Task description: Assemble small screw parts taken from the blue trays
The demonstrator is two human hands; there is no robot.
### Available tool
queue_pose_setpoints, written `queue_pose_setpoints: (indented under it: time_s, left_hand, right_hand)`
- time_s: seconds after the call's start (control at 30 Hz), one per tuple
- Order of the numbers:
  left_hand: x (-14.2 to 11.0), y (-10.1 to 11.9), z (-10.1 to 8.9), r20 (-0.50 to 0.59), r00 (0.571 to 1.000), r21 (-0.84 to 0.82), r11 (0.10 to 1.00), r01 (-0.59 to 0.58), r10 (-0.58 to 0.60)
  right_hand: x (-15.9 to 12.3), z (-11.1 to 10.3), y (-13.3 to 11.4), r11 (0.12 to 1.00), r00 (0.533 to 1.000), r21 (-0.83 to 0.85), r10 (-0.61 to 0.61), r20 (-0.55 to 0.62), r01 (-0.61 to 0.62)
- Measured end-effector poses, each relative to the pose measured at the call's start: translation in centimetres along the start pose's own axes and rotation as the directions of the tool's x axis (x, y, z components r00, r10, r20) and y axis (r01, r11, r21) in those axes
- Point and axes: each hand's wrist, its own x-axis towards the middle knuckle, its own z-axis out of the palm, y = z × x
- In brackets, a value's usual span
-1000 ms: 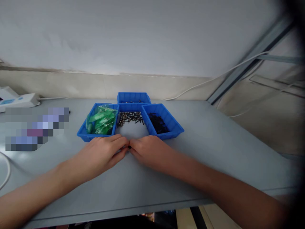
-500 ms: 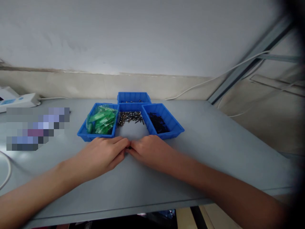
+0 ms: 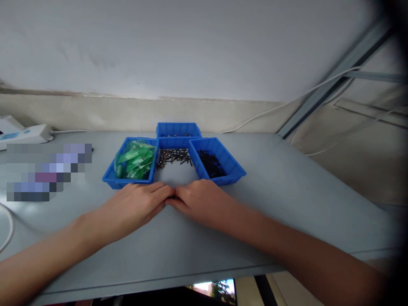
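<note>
My left hand (image 3: 143, 202) and my right hand (image 3: 199, 199) meet fingertip to fingertip over the grey table (image 3: 178, 250). Both are closed in a pinch, and whatever lies between the fingers is hidden, apart from a small dark spot. Just beyond them is a loose heap of small metal pieces, screw-like in shape (image 3: 175, 156). A blue bin (image 3: 110, 180) with green plastic pieces in clear bags (image 3: 137, 159) stands beyond my left hand. Beyond my right hand, another blue bin (image 3: 234, 168) holds thin black pieces (image 3: 210, 163).
A third blue bin (image 3: 178, 128) sits at the back with small metal bits in it. To the left are a white device (image 3: 27, 135), a blurred-out object (image 3: 51, 174) and a white cable (image 3: 9, 229). A metal frame post (image 3: 318, 93) rises at the right.
My fingertips have closed in slightly, so less of the dark thing between them shows. A bright picture now appears below the table's front edge. The bins have not moved.
</note>
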Motion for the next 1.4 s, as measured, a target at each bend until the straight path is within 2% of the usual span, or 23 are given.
queue_pose_setpoints:
  time_s: [0.27,0.47,0.67,0.9,1.1,1.4]
  left_hand:
    - [0.15,0.18,-0.09,0.013,0.995,0.035,0.995,0.095,-0.096]
    - [0.17,0.03,0.15,-0.009,0.995,0.116,0.988,0.098,-0.097]
    - [0.18,-0.02,0.14,0.006,0.997,0.123,0.989,0.078,-0.08]
    - [0.36,0.36,-0.1,0.029,0.994,0.137,0.986,0.097,-0.102]
    - [0.15,0.37,-0.26,0.004,0.994,0.18,0.978,0.108,-0.11]
    - [0.05,0.38,-0.11,-0.051,0.998,0.174,0.984,0.043,-0.035]
  right_hand:
    - [-0.03,-0.53,-0.2,0.999,0.999,0.03,0.018,-0.04,-0.017]
    - [-0.06,-0.35,-0.13,1.0,0.999,-0.022,-0.004,-0.046,0.003]
    - [-0.08,-0.17,-0.12,0.997,0.999,-0.079,-0.023,-0.033,0.021]
    - [-0.15,-0.23,-0.06,0.997,1.0,-0.078,-0.005,-0.029,0.003]
    - [-0.19,0.03,0.08,0.996,0.999,-0.089,-0.017,-0.028,0.014]
    - [-0.29,0.14,0.17,0.997,1.0,-0.078,-0.024,0.0,0.024]
